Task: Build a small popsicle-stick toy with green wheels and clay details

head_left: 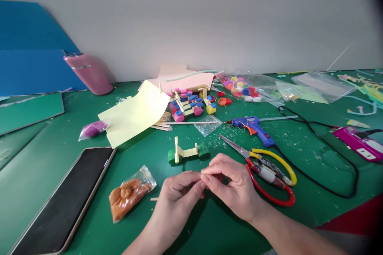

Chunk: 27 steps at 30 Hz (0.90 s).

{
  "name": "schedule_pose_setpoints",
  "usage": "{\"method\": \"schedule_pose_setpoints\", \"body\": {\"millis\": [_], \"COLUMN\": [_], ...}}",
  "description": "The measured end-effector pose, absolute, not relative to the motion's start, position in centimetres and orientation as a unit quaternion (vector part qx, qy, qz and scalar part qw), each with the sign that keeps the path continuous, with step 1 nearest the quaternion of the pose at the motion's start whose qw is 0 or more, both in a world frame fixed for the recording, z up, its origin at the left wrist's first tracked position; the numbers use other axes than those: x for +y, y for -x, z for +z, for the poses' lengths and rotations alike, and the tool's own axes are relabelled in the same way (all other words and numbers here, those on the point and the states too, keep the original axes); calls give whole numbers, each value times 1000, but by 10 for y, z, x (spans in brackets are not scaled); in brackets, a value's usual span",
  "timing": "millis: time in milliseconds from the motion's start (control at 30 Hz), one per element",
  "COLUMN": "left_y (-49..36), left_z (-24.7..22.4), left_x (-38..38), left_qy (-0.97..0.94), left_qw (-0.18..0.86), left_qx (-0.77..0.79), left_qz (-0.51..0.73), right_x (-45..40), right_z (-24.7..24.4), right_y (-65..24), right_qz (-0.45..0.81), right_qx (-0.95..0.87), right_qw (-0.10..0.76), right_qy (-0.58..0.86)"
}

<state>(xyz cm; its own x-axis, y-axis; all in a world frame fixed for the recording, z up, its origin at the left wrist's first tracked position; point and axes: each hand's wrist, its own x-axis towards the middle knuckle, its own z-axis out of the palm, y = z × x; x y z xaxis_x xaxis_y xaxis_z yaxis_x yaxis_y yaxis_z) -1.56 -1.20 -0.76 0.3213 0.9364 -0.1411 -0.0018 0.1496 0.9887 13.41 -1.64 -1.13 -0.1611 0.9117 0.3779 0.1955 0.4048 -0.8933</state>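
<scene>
My left hand [181,195] and my right hand [231,191] meet fingertip to fingertip above the green table. Both are closed in a pinch; whatever lies between the fingers is too small or hidden to name. Just beyond them stands a small toy car [189,152] with green cap wheels and a pale wooden stick body. To the right of my right hand lie scissors [271,172] with one red and one yellow handle. A clear bag of orange-brown clay [128,195] lies to the left of my left hand.
A blue glue gun [254,127] trails a black cord to a magenta power strip [357,143]. Behind are more cap-wheeled cars [188,105] and a bag of coloured caps [239,85]. Left are a phone [66,199], yellow paper [136,115] and a pink tumbler [89,73].
</scene>
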Motion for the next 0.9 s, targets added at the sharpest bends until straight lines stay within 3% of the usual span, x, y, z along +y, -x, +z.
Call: {"method": "schedule_pose_setpoints", "body": {"millis": [333,567,900], "left_y": [16,16,13], "left_z": [-10,-8,-9], "left_x": [-8,-8,-8], "left_qy": [-269,-201,-200], "left_qw": [775,787,788], "left_qx": [391,394,386], "left_qz": [418,430,436], "right_x": [-15,-16,-15], "right_z": [-13,-19,-19], "right_y": [-138,-134,-131], "right_qz": [332,206,110], "right_qx": [-676,-770,-780], "right_qw": [490,420,418], "right_qy": [440,433,452]}}
